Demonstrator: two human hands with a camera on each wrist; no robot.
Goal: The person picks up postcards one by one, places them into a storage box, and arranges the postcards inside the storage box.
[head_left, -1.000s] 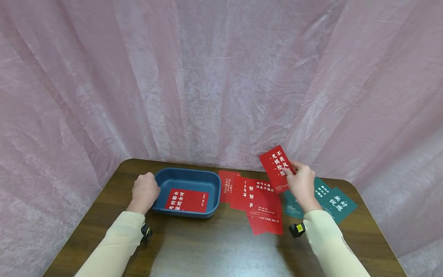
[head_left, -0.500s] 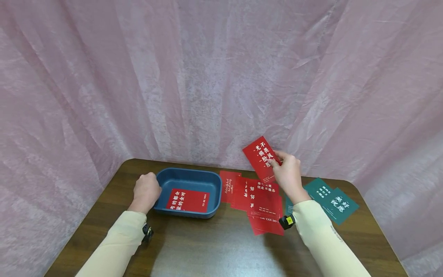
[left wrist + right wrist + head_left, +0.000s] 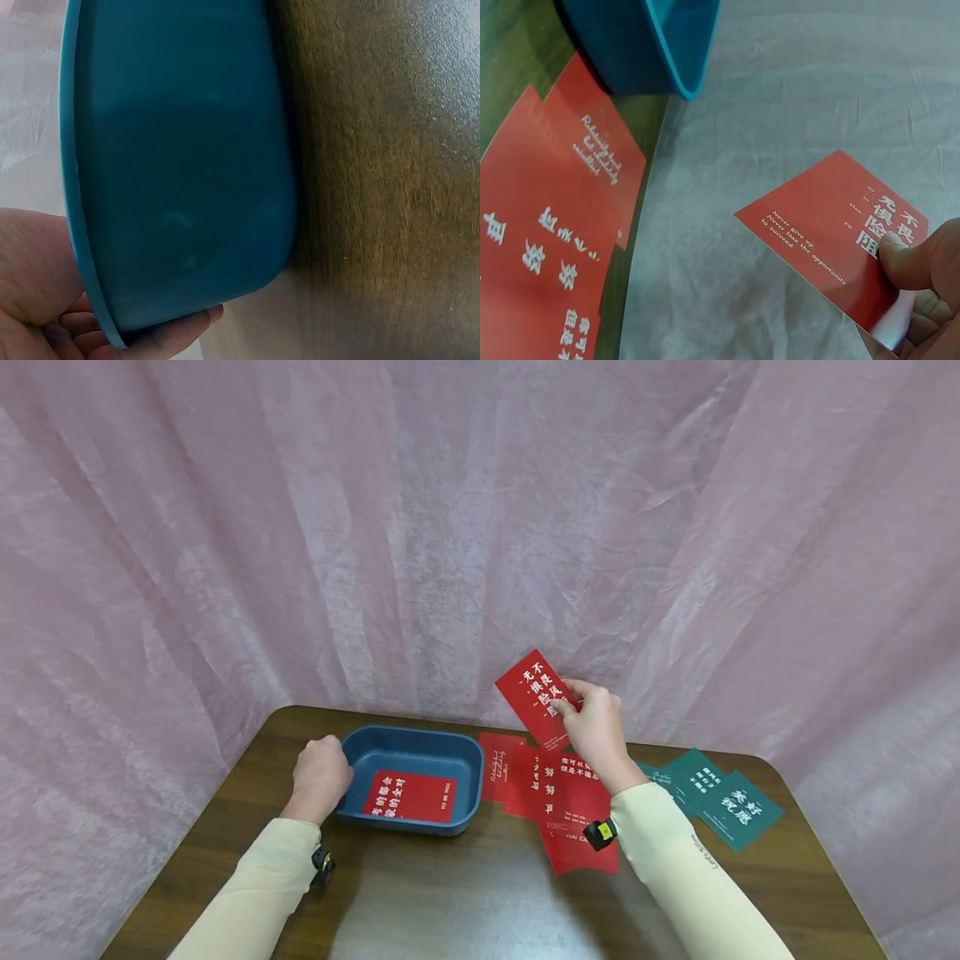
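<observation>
My right hand [image 3: 596, 727] pinches a red card [image 3: 531, 697] by its edge, thumb on the printed face. The card is held tilted in the air above the far side of the table. White Chinese characters and small English lines show on the card [image 3: 825, 247] in the right wrist view. At the left, my left hand [image 3: 318, 772] grips the end of a blue plastic basin [image 3: 408, 735]. The left wrist view shows its fingers curled about the rim of the basin [image 3: 180, 165]. Inside the basin lies another red card [image 3: 420, 797], printed side up.
Several overlapping red cards [image 3: 573, 793] lie on the wooden table [image 3: 450, 893] to the basin's right. Further right are overlapping green cards [image 3: 738, 810], one partly hidden by my right arm. A pink curtain [image 3: 465, 543] hangs behind the table's far edge.
My right hand has carried the red card leftward, from over the green cards to above the red ones. My left hand keeps its hold on the basin.
</observation>
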